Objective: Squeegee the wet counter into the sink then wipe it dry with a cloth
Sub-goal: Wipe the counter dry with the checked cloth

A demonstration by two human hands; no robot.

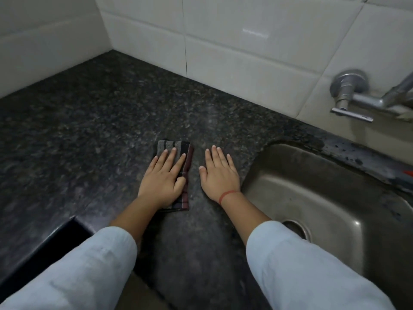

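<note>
A folded grey cloth (pixel 187 157) with dark stripes lies on the dark speckled granite counter (pixel 89 130). My left hand (pixel 164 177) presses flat on top of the cloth, fingers stretched out and close together. Beside it, my right hand (pixel 219 175) rests palm down on the bare counter, fingers apart, holding nothing; a red thread circles its wrist. The steel sink (pixel 330 198) sits just right of my right hand, with its drain partly hidden behind my right sleeve. No squeegee is in view.
White wall tiles (pixel 223 41) run along the back and left of the counter. A metal tap (pixel 353 95) juts from the wall above the sink. The counter's front edge has a dark notch (pixel 55 245) at lower left.
</note>
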